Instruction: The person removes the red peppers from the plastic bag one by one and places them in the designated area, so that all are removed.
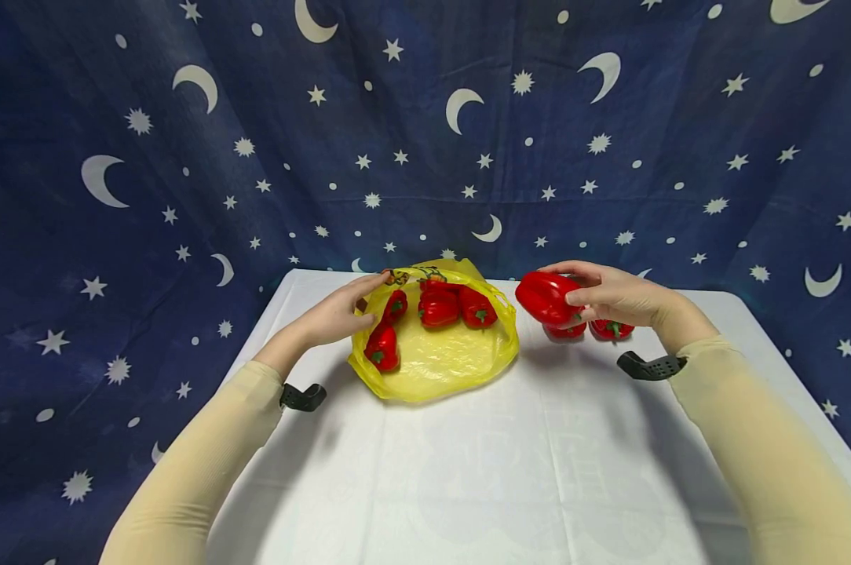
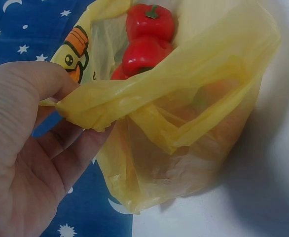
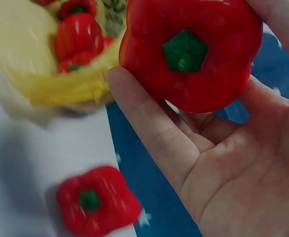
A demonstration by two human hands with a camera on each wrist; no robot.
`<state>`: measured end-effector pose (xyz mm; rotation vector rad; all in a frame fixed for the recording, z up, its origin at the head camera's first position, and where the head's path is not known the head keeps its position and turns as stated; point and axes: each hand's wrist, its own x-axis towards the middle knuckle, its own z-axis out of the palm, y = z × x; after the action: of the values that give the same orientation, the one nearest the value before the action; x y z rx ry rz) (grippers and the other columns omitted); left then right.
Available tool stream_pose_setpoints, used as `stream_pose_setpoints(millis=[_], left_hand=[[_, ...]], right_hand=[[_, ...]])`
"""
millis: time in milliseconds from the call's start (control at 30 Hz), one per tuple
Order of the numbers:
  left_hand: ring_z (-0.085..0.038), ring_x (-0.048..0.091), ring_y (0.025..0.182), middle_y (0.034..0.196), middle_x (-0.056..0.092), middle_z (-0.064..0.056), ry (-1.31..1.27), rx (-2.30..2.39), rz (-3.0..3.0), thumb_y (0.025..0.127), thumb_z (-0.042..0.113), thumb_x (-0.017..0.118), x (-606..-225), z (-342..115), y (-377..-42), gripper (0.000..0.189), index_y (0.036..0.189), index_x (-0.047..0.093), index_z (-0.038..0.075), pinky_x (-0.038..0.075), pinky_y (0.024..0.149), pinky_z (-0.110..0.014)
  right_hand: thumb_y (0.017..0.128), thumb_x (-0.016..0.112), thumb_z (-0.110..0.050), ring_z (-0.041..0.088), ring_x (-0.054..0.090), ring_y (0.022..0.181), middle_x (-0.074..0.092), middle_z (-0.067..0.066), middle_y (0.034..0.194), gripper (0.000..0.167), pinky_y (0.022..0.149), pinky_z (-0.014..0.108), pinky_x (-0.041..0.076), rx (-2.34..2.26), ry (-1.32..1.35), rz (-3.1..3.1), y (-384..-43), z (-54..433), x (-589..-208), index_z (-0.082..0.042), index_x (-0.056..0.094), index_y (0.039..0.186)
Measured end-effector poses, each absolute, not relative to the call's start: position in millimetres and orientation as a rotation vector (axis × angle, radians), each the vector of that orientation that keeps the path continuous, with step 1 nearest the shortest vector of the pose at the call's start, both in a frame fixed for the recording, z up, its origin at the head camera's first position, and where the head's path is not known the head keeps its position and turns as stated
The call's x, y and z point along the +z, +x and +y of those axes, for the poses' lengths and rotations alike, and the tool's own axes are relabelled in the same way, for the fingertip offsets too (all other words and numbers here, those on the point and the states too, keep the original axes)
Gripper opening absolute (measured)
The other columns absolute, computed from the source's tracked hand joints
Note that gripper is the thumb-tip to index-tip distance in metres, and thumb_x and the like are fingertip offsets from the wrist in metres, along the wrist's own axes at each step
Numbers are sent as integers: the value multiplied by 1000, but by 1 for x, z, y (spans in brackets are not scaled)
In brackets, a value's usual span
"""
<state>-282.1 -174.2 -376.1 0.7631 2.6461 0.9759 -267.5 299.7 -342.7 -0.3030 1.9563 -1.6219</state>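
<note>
Right hand (image 1: 618, 295) grips a pepper (image 1: 544, 298) aloft, left hand (image 1: 335, 315) pinching the bag (image 1: 443, 362) by its rim: bagging, apparently; next calls for carrying left.

Bag (image 1: 461, 380), peppers (image 1: 612, 329) on white table (image 1: 468, 479)

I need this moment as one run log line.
left hand: pinches yellow bag at rim | right hand: holds red pepper, right of bag | in bag: several peppers | on table: two more peppers

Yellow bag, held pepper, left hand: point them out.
Yellow bag (image 1: 441, 362): head view, bare inner surface.
Held pepper (image 3: 185, 52): right wrist view, green stem.
Left hand (image 1: 330, 317): head view, back of the hand.
</note>
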Motion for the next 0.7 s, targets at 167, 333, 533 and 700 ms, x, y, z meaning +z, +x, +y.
stream_pose_setpoints(millis=[167,333,533,700], left_hand=[[-28,51,120,166,26,-2,759,987,2639,95,12,61,-376,-174,-282,78,164,27,26,44,106,-48],[-28,51,122,166,26,-2,753,985,2638,96,13,61,-377,-175,-283,77,164,27,26,44,107,-48],[-29,53,115,166,27,-3,751,985,2643,95,13,61,-378,-176,-283,78,164,27,26,46,104,-50],[-29,53,117,166,27,-3,759,991,2641,95,12,61,-378,-176,-284,77,164,28,25,45,105,-50]], right_hand=[[99,62,-9,33,52,124,43,10,144,55,94,53,53,-1723,-257,1984,-264,327,-342,-19,46,150],[101,59,-10,26,53,124,44,4,144,53,95,51,54,-1767,-194,2036,-262,354,-345,-21,43,151],[105,53,-10,22,62,115,53,-3,136,43,92,50,55,-1873,-118,2009,-259,390,-353,-27,49,145],[106,53,-11,19,65,108,56,-7,131,39,89,47,57,-1969,-27,1984,-257,418,-359,-31,52,139]])
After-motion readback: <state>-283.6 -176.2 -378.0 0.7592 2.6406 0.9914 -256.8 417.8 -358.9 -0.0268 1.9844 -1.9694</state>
